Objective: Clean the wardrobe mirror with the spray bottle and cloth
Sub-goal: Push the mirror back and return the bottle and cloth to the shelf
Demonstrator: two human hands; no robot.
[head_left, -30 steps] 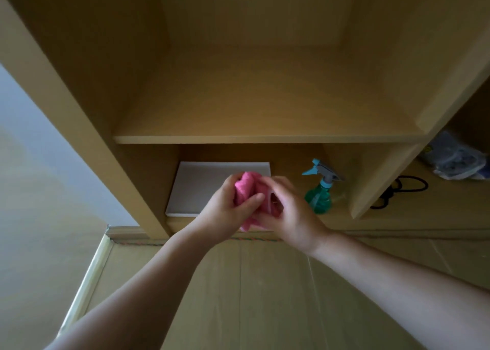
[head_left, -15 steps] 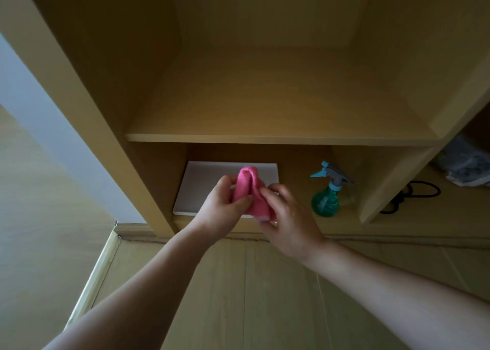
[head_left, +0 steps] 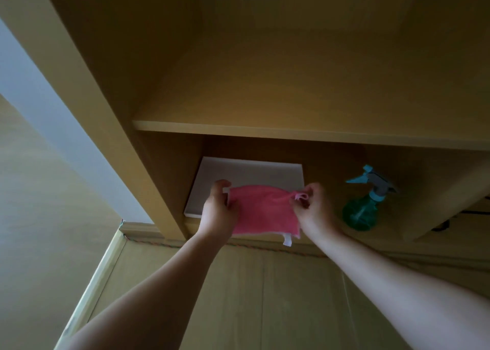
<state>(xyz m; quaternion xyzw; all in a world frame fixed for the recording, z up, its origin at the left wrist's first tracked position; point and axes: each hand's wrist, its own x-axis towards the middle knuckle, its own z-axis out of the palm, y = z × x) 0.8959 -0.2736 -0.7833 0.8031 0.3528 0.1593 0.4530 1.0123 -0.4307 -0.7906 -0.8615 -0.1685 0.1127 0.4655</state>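
Cloth (head_left: 262, 209), pink, hangs spread between both hands in front of the lower compartment of the wooden wardrobe (head_left: 106, 98). The left hand (head_left: 218, 210) grips its left edge, fingers curled round the upper corner. The right hand (head_left: 315, 209) pinches the upper right corner, just beside a small pink loop (head_left: 301, 196). A white tag (head_left: 287, 241) hangs from the cloth's lower right corner. Behind the cloth a white flat panel (head_left: 252, 170) lies in the compartment, under the shelf (head_left: 291, 133). The spray bottle (head_left: 364, 204), green with a blue trigger head, stands upright in the same compartment, to the right of the right hand and apart from it.
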